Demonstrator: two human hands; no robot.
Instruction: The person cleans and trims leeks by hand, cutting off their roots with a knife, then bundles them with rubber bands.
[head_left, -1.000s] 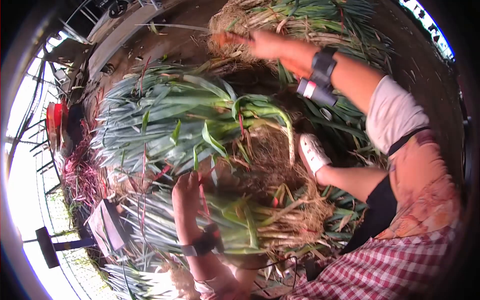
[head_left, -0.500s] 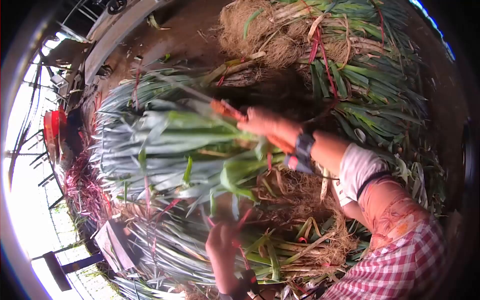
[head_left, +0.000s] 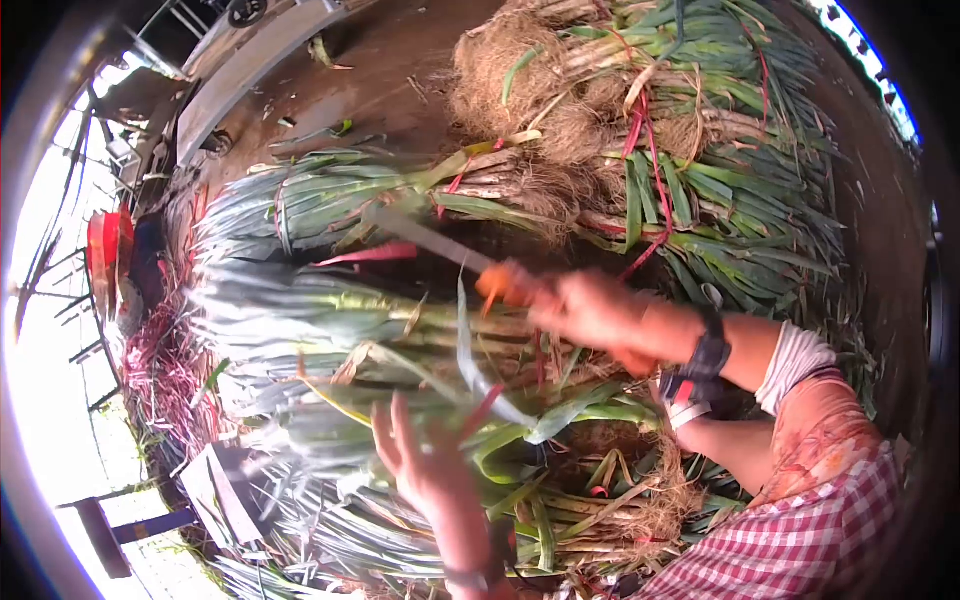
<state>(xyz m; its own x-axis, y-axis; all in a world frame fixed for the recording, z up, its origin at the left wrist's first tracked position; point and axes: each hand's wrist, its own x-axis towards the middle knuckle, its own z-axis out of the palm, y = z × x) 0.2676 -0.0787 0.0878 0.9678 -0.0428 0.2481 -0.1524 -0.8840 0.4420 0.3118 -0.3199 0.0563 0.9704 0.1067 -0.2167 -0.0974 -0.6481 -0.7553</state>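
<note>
Left hand (head_left: pixel 435 475) open, fingers extended and apart, over the leaves at the near side of the work; contact with the red strip (head_left: pixel 482 410) just beside it cannot be confirmed owing to blur. Right hand (head_left: pixel 580 308), raised, is closed around the orange handle of a knife (head_left: pixel 505 285), its blade pointing away to the upper left. Proceeding from left to right: a red object (head_left: pixel 108 245) stands at the far edge, a heap of thin red strips (head_left: pixel 165 360) lies near it, and a grey box (head_left: pixel 218 500) sits tilted below the heap. A bunch of green onions (head_left: pixel 310 195) lies on the ground beyond the knife, leaves to the left and roots to the right. The middle bunch (head_left: pixel 400 320), partly blurred, lies between the two hands, leaves also to the left; whether the blade touches it cannot be determined. The nearest bunch (head_left: pixel 600 515) lies below it, roots and pale stems exposed. Further right are tied, stacked bunches (head_left: pixel 700 135), a white shoe (head_left: pixel 690 408) and a red-and-white checked cloth (head_left: pixel 760 545) worn by the person.
</note>
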